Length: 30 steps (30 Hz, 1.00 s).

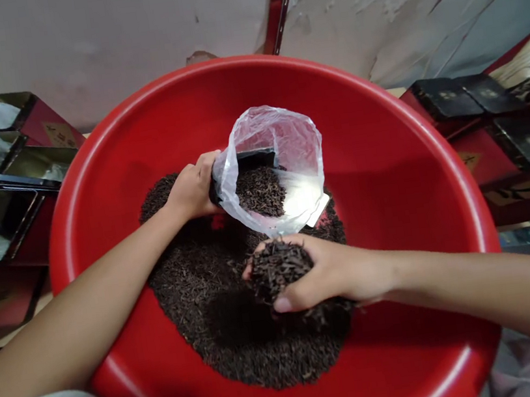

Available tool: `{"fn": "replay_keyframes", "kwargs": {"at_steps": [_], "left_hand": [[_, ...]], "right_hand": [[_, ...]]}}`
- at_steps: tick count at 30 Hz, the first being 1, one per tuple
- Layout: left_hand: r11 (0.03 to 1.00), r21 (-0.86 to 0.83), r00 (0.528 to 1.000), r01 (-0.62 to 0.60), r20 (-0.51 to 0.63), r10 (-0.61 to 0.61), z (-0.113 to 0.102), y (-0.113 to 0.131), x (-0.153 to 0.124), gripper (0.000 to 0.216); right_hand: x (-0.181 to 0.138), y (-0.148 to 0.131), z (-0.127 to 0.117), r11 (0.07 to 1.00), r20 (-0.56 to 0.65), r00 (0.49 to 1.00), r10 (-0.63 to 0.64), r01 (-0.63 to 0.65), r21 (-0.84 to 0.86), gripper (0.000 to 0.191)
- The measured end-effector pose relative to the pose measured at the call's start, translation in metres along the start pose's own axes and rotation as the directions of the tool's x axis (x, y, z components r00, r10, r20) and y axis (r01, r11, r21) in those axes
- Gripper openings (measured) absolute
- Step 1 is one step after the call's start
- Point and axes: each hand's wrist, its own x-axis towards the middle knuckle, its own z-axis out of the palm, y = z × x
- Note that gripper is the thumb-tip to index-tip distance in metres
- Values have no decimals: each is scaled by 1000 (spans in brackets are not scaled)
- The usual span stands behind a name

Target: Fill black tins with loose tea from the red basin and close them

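Dark loose tea leaves [184, 295] lie heaped across the bottom of a large red basin [388, 161]. On the left, my left hand [197, 188] is closed around the side of a dark tin, mostly hidden by the clear plastic bag [295, 135] lining it. The bag's mouth is spread wide and faces me, with tea leaves inside. Just below that mouth, my right hand [314, 270] cups a heaped handful of tea leaves [281, 265], thumb toward me. A small pale card [319, 210] shows beside the bag's lower right edge.
Several opened tins [18, 161], some with plastic bags sticking out, stand left of the basin. Closed dark-lidded red tins [448, 97] are stacked at the right. Behind the basin, a red strip-like object [278, 12] leans on the peeling wall [123, 34].
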Motion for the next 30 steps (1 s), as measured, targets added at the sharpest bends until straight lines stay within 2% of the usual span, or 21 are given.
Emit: {"fn": "replay_keyframes", "kwargs": {"at_steps": [3,5,9,11,12,15,18,19,21,22,23,24,25,26,27,28,30], "left_hand": [[1000,-5,999,-27,-39,26,2,0,-1,85],[998,17,996,-62,-67,63,2,0,-1,86],[968,75,962,-239,-120,246,2,3,-2,85],[945,105,940,-309,-119,320,2,5,-2,88],[945,110,941,-308,-114,320,1,5,-2,88],[978,80,975,-192,-103,199,0,6,-1,84],[997,61,998,-53,-36,55,-1,4,1,73],[998,57,1000,-24,-12,25,-2,2,1,71],[999,36,1000,3,14,-3,-2,1,2,71],[1000,19,1000,7,5,-7,-2,0,2,74],[1000,-2,1000,7,-9,-7,-1,0,2,77],[1000,-23,1000,5,-29,-5,-1,-1,2,80],[999,-41,999,9,-48,-11,0,-1,2,83],[998,-56,998,19,-63,-23,1,0,1,85],[997,-68,996,37,-74,-42,1,0,2,86],[995,-81,994,64,-79,-71,1,0,2,88],[983,-112,984,145,-83,-155,-1,0,2,91]], "right_hand": [[-16,-19,1,985,-15,998,-66,67,157,39],[-17,-26,-6,970,-136,983,-123,148,194,41],[3,-31,-31,945,-409,881,-237,307,115,38],[15,-30,-41,936,-465,837,-289,349,48,37],[20,-30,-45,928,-468,820,-329,374,2,37],[25,-30,-52,878,-368,797,-479,442,-184,37],[19,-30,-55,794,-257,775,-577,459,-397,39],[15,-29,-55,750,-242,748,-618,470,-465,37],[8,-25,-50,612,-200,641,-741,521,-595,28],[5,-22,-46,518,-140,584,-800,553,-653,22],[2,-17,-40,414,-37,550,-834,582,-700,15],[1,-10,-33,311,105,554,-826,604,-734,11],[1,-1,-26,227,260,600,-757,614,-756,10],[2,9,-19,169,387,671,-633,607,-777,14],[6,21,-15,133,464,750,-471,580,-804,24],[12,33,-13,116,466,825,-319,522,-845,42],[28,57,-19,108,350,926,-143,366,-924,94]]}}
